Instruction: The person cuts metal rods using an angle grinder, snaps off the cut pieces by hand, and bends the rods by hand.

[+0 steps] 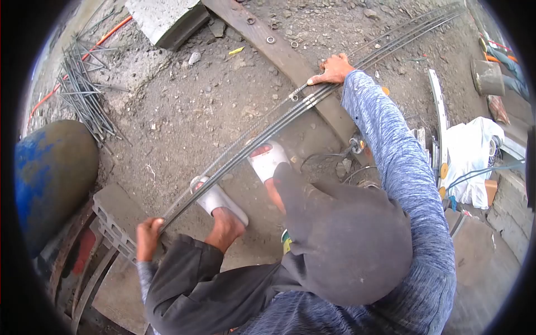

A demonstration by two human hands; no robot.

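Several long, thin steel bars (pixel 245 148) run diagonally from the lower left to the upper right, over the white slippers (pixel 222 202) on the feet. At their lower-left end my left hand (pixel 148 239) is closed around them. Farther up, my right hand (pixel 334 70) grips the bars, its thumb stretched along one of them. Beneath that hand the bars cross a wooden plank (pixel 290 61) with small metal rings on it. A dark cap (pixel 357 251) and blue-grey sleeve (pixel 391 134) fill much of the lower right.
Cut rods (pixel 84 89) lie piled at the upper left beside an orange line (pixel 47 97). A concrete block (pixel 167 19) stands at the top, a blue-stained drum (pixel 56 178) at the left, with a hollow block (pixel 117 220) below. At right are a white bag (pixel 472 151) and a bucket (pixel 487 77).
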